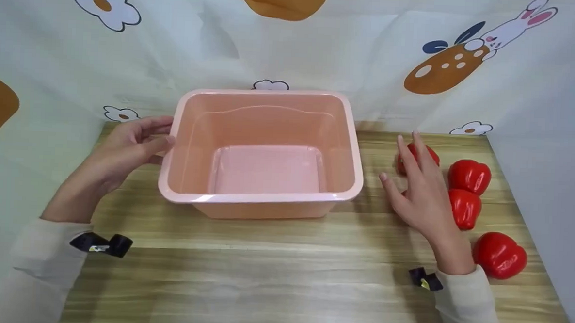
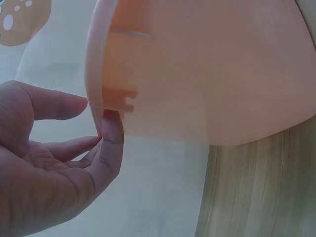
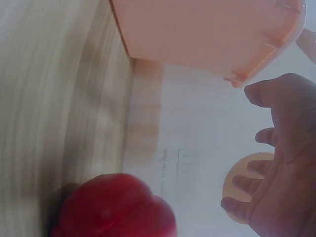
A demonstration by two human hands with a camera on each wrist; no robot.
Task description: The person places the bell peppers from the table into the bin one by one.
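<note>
A pink plastic basin [image 1: 261, 198] stands on the table with its inside bare. My left hand [image 1: 133, 147] holds its left rim, thumb at the edge and fingers hooked beneath the lip, as the left wrist view shows on the basin [image 2: 197, 74]. To the right, my right hand [image 1: 422, 196] is spread with its fingers extended and grips nothing. It overlaps a red bell pepper [image 1: 426, 155] at the back in the head view. In the right wrist view a red pepper [image 3: 118, 207] lies below the hand [image 3: 291, 158], whose thumb points toward the basin's rim.
More red bell peppers lie along the table's right side: one pepper [image 1: 470, 176] touching another pepper [image 1: 465, 208], and one nearer pepper [image 1: 500, 256] beside the right wrist. A patterned cloth [image 1: 316, 51] walls the wooden table [image 1: 263, 272] at the back and sides.
</note>
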